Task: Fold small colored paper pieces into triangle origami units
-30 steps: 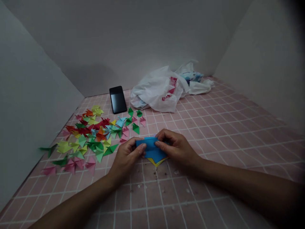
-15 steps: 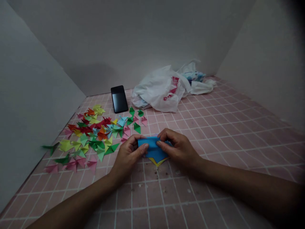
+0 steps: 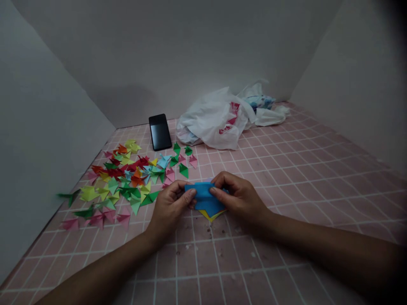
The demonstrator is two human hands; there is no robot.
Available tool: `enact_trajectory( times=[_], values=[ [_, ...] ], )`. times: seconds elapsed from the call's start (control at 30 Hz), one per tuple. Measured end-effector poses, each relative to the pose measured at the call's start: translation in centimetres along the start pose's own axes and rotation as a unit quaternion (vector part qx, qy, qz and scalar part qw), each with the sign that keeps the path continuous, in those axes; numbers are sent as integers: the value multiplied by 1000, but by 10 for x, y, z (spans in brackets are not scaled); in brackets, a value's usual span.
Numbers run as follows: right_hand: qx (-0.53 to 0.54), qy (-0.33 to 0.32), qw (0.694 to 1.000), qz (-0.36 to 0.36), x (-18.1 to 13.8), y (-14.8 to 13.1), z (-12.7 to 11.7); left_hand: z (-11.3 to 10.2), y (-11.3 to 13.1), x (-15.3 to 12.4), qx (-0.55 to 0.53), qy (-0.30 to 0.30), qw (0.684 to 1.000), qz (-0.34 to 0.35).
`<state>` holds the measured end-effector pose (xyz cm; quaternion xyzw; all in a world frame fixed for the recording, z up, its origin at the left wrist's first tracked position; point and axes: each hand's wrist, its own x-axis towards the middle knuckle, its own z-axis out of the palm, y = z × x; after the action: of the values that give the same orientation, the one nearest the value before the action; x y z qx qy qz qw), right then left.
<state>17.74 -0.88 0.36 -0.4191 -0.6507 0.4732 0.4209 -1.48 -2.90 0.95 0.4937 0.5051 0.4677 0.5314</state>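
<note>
Both hands pinch a piece of blue paper just above the pink tiled surface. My left hand grips its left end between thumb and fingers. My right hand pinches the right end the same way. Under the blue paper lies a small stack of sheets, blue on top with a yellow corner sticking out towards me. A spread of small folded paper triangles in green, yellow, red, pink and light blue covers the surface to the left of my hands.
A black phone lies at the back near the wall. White plastic bags sit crumpled at the back right. Plain grey walls close the surface on the left, back and right. Small crumbs dot the tiles near me.
My hands and the blue paper have barely moved; the fingers shifted slightly along the fold. The view drifted a little.
</note>
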Motion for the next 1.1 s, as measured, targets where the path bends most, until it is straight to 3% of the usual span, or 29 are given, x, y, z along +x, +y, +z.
enact_trajectory(
  times=[0.33,0.57,1.1],
  values=[
    [29,2,999,20,0,2,1,1,2,-1,14,14,1000,-8],
    [122,19,991,47,3,-1,3,0,1,-1,10,11,1000,-6],
    [146,-55,984,83,1,5,3,0,1,-1,14,3,1000,-24]
  ],
)
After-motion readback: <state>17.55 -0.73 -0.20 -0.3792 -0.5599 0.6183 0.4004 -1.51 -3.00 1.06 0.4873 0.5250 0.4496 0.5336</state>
